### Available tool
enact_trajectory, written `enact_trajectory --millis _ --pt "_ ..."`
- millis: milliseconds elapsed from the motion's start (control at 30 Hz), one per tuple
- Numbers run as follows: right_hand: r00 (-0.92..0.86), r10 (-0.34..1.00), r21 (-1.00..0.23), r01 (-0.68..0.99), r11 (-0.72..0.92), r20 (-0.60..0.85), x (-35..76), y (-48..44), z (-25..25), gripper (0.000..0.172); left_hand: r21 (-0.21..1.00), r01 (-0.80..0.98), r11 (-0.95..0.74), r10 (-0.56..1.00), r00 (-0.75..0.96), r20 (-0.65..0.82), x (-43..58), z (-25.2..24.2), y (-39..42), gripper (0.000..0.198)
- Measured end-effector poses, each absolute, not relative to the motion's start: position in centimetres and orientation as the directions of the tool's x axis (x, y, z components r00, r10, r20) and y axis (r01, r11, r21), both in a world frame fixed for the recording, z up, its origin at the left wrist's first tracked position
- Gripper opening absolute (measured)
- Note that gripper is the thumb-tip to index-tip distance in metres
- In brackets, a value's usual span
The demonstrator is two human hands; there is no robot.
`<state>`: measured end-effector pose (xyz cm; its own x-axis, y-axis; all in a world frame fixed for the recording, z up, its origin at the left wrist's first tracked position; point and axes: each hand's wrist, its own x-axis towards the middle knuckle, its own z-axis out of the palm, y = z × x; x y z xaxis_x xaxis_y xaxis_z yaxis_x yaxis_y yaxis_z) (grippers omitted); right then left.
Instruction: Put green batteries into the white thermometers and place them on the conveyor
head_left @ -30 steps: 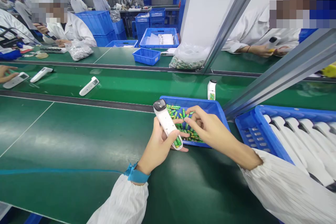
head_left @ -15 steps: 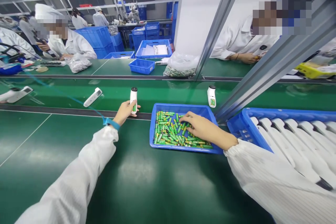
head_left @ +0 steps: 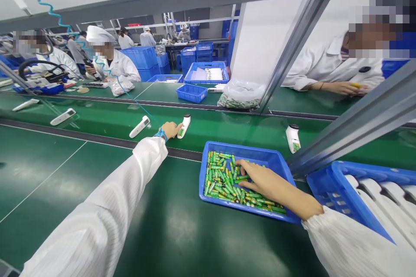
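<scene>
1. Head view, nearest: the right hand (head_left: pixel 253 175) is open over a blue tray (head_left: pixel 224 202) on the desk (head_left: pixel 182 242), thumb and fingers apart among loose green batteries (head_left: pixel 227 181); none is seen gripped, and plenty are left to be used
2. Just right of the tray, a blue crate (head_left: pixel 367 172) holds a row of white parts (head_left: pixel 372 187), apart from both hands
3. Beyond the desk edge, the left hand (head_left: pixel 171 130) is at a white device (head_left: pixel 184 126) on the green strip (head_left: pixel 214 130); whether it grips or only touches, I cannot tell. Green cells show uncovered in the lower end, so loading this one looks done, with the opening not yet covered
4. Farther right on the strip, a second device (head_left: pixel 293 137) also shows green cells and no cover, so it appears equally far along
5. To the left, a third device (head_left: pixel 139 127) lies screen up; its battery side is hidden, so its stage cannot be told
6. Past the strip, a co-worker (head_left: pixel 338 67) sits at the far desk (head_left: pixel 152 91)
</scene>
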<state>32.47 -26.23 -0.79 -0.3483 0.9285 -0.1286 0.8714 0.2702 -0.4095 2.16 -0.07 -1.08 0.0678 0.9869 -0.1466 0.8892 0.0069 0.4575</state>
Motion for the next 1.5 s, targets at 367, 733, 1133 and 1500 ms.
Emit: enact_trajectory --millis 367,733,1133,1500 --pt "-0.264 0.962 -0.516 0.835 0.193 -0.068 31.6 -25.8 -0.6 0.031 0.485 0.864 0.131 0.966 -0.221 0.133 -7.6 0.1 -2.5 0.028" --pt "-0.247 0.956 -0.361 0.916 0.176 -0.16 30.1 -26.3 -0.3 0.013 0.961 0.268 0.065 0.998 -0.002 -0.067 -1.4 2.0 -10.9 0.038" --pt "-0.159 0.987 -0.584 0.8 0.138 0.016 31.9 -26.6 3.1 0.022 0.894 -0.297 0.336 0.825 0.551 -0.127 14.1 3.6 -19.9 0.039" --pt "0.018 1.0 -0.783 0.622 -0.009 0.002 31.3 -26.8 4.3 0.013 0.954 -0.101 0.284 0.702 0.699 -0.134 13.9 2.2 -20.1 0.087"
